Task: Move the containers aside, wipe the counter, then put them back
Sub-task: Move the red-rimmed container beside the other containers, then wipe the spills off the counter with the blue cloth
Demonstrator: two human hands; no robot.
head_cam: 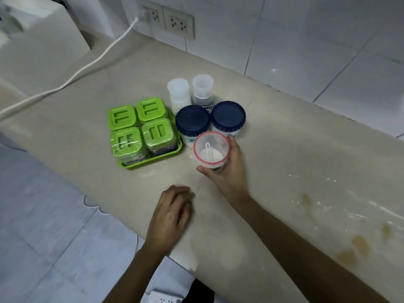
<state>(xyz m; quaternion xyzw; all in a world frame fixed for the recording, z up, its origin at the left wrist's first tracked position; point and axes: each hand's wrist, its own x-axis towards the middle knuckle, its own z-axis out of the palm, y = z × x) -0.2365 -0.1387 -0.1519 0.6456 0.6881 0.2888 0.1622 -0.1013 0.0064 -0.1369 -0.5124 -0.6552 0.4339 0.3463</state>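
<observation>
Right hand [227,169] wrapped around the red-rimmed clear container [211,149]: thumb on its near side, fingers [232,141] curled round the far right side, so the jar is clasped between them. White powder and a small scoop are visible inside; whether the base rests on the counter [273,132] or is just lifted cannot be told from this angle.

Left hand [171,212] lies palm-down near the counter's front edge, fingers pressed together, holding nothing.

Just beyond the right fingertips: two blue-lidded jars [192,123] side by side. Behind those, two small translucent bottles [179,92]. Left of the thumb: green tray [153,159] carrying four green-lidded boxes [122,117].

Brownish stains [358,246] and white specks lie well to the right of the right hand.
</observation>
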